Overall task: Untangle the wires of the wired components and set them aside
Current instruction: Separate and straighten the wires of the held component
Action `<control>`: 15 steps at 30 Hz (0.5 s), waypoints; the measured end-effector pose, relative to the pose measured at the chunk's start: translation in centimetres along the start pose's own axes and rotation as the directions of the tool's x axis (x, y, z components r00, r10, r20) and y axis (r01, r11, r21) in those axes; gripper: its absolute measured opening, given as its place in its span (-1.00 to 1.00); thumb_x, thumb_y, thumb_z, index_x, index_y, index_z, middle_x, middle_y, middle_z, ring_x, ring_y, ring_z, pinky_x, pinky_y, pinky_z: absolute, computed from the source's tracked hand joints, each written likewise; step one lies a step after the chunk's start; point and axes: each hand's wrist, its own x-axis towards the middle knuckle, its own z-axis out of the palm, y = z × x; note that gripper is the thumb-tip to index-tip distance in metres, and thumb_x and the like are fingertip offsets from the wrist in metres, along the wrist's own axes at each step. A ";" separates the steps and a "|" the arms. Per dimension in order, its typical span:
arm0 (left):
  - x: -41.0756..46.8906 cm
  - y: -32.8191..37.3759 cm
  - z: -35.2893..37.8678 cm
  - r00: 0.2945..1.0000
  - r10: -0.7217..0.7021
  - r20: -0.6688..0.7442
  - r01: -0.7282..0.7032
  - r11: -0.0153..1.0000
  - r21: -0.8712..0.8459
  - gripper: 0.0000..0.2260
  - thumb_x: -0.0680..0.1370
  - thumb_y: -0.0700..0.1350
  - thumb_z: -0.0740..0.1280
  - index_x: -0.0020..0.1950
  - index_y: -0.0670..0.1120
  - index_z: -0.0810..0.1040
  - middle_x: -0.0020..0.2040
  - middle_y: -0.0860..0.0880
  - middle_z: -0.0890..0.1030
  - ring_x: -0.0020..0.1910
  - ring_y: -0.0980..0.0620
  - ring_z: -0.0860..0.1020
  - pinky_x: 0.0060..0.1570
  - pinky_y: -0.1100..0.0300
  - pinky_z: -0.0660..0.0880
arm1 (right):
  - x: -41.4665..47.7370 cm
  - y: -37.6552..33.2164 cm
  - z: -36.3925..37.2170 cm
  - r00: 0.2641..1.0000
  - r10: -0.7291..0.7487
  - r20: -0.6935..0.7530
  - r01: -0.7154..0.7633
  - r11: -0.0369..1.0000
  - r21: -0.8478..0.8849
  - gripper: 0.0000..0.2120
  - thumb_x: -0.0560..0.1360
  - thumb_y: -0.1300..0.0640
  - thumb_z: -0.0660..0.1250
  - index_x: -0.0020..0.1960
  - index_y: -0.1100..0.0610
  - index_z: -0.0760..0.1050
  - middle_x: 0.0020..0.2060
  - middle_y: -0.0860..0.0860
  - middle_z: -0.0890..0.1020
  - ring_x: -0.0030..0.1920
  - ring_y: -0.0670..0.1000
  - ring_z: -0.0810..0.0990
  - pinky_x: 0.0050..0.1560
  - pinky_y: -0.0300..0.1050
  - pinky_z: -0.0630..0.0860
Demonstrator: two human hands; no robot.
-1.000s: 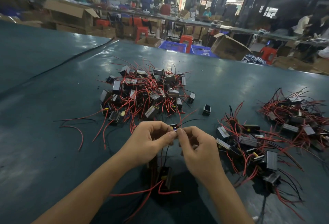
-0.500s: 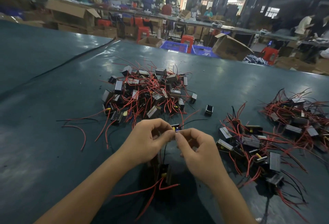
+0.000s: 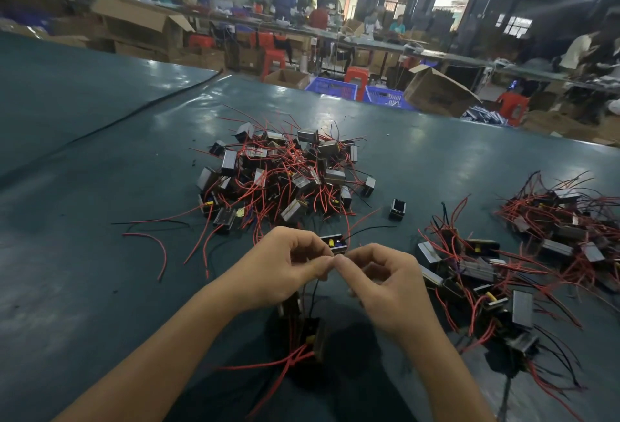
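My left hand [image 3: 285, 270] and my right hand [image 3: 385, 284] meet fingertip to fingertip above the green table [image 3: 84, 254], both pinching thin wires. From those wires hang small black components [image 3: 312, 337] with red and black leads, just below my hands. A further component [image 3: 333, 243] with yellow and blue parts lies right behind my fingers. A tangled heap of black components with red wires [image 3: 281, 180] sits beyond my hands at the middle of the table.
Two spread groups of wired components lie to the right, one near [image 3: 476, 280] and one far [image 3: 567, 220]. A lone black component [image 3: 397, 209] sits between the heaps. Loose red wires [image 3: 157, 243] trail left. Boxes, crates and people fill the background.
My hands stay together on the wires with only slight finger movement. The view has shifted a little; the hanging components remain beneath my hands.
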 end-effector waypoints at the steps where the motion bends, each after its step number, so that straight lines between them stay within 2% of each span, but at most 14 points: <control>1: -0.1 -0.1 0.1 1.000 0.021 -0.019 -0.019 0.997 0.072 -0.94 0.54 -0.08 0.40 -0.07 -0.04 0.65 -0.21 0.05 0.67 -0.20 -0.01 0.63 -0.15 0.07 0.59 | 0.0 -0.1 0.1 0.992 0.122 0.022 -0.123 0.990 0.065 -0.89 0.46 0.13 0.46 -0.23 0.11 0.62 -0.44 0.02 0.60 -0.46 -0.06 0.56 -0.45 -0.21 0.46; 3: -0.1 -0.3 0.4 0.997 0.067 -0.048 -0.058 0.983 0.171 -0.97 0.54 -0.09 0.41 -0.08 -0.01 0.65 -0.21 0.09 0.66 -0.20 -0.09 0.61 -0.16 -0.03 0.56 | 0.2 -0.3 0.2 0.924 0.370 0.101 -0.383 0.892 0.241 -0.84 0.49 0.18 0.42 -0.25 0.17 0.58 -0.47 0.01 0.54 -0.51 -0.09 0.52 -0.51 -0.25 0.39; 4: -0.2 -0.4 0.5 0.994 0.097 -0.054 -0.084 0.976 0.201 -0.98 0.53 -0.08 0.41 -0.08 0.01 0.64 -0.20 0.12 0.65 -0.21 -0.07 0.60 -0.18 0.00 0.54 | 0.2 -0.4 0.2 0.872 0.466 0.149 -0.489 0.816 0.308 -0.83 0.51 0.17 0.40 -0.26 0.17 0.56 -0.47 0.00 0.51 -0.52 -0.10 0.50 -0.53 -0.27 0.35; 5: -0.2 -0.5 0.6 0.989 0.135 -0.059 -0.117 0.963 0.243 -0.98 0.53 -0.05 0.42 -0.09 0.04 0.64 -0.21 0.17 0.64 -0.21 0.01 0.58 -0.16 0.11 0.52 | 0.2 -0.6 0.0 0.821 0.536 0.196 -0.570 0.748 0.341 -0.84 0.51 0.16 0.39 -0.25 0.14 0.56 -0.46 -0.02 0.50 -0.53 -0.11 0.48 -0.55 -0.29 0.32; 7: -0.4 -0.5 0.9 0.974 0.217 -0.064 -0.178 0.912 0.368 -0.97 0.51 0.02 0.42 -0.10 0.09 0.63 -0.26 0.31 0.58 -0.18 0.13 0.52 -0.06 0.41 0.33 | 0.3 -0.7 -0.2 0.727 0.627 0.279 -0.685 0.641 0.347 -0.86 0.52 0.13 0.36 -0.22 0.10 0.55 -0.45 -0.06 0.48 -0.54 -0.14 0.41 -0.58 -0.31 0.25; 9: -0.4 -0.5 1.0 0.964 0.257 -0.063 -0.203 0.873 0.443 -0.96 0.50 0.04 0.42 -0.09 0.10 0.63 -0.29 0.37 0.51 -0.17 0.17 0.47 -0.08 0.51 0.23 | 0.2 -0.7 -0.3 0.675 0.660 0.330 -0.737 0.578 0.351 -0.85 0.53 0.11 0.33 -0.21 0.08 0.53 -0.44 -0.07 0.46 -0.54 -0.16 0.36 -0.59 -0.33 0.19; 10: -0.4 -0.6 1.0 0.964 0.258 -0.068 -0.203 0.872 0.445 -0.96 0.50 0.03 0.42 -0.09 0.09 0.63 -0.28 0.36 0.51 -0.19 0.17 0.47 -0.08 0.51 0.24 | 0.2 -0.7 -0.2 0.680 0.657 0.324 -0.731 0.580 0.359 -0.85 0.54 0.11 0.33 -0.20 0.09 0.53 -0.43 -0.07 0.46 -0.54 -0.16 0.36 -0.59 -0.33 0.19; 12: -0.3 -0.8 1.0 0.969 0.228 -0.090 -0.177 0.906 0.385 -0.97 0.52 0.00 0.42 -0.09 0.07 0.63 -0.24 0.30 0.57 -0.25 0.13 0.51 -0.09 0.39 0.37 | 0.2 -0.5 0.2 0.780 0.588 0.212 -0.623 0.697 0.356 -0.86 0.52 0.12 0.38 -0.18 0.15 0.56 -0.42 -0.06 0.52 -0.53 -0.15 0.43 -0.59 -0.32 0.25; 14: -0.2 -0.9 0.8 0.979 0.167 -0.116 -0.129 0.952 0.276 -0.97 0.53 -0.05 0.42 -0.08 0.02 0.64 -0.21 0.20 0.62 -0.27 0.06 0.56 -0.19 0.17 0.52 | 0.0 -0.1 0.7 0.923 0.383 0.026 -0.377 0.893 0.247 -0.90 0.50 0.14 0.42 -0.16 0.15 0.59 -0.38 -0.03 0.60 -0.49 -0.12 0.52 -0.54 -0.29 0.37; 15: -0.1 -0.9 0.7 0.982 0.141 -0.127 -0.109 0.966 0.233 -0.97 0.53 -0.08 0.42 -0.07 0.00 0.65 -0.21 0.16 0.63 -0.26 0.04 0.58 -0.19 0.09 0.55 | 0.0 0.0 0.9 0.968 0.245 -0.046 -0.235 0.959 0.161 -0.93 0.49 0.15 0.43 -0.15 0.12 0.60 -0.36 -0.01 0.62 -0.47 -0.08 0.55 -0.50 -0.26 0.43</control>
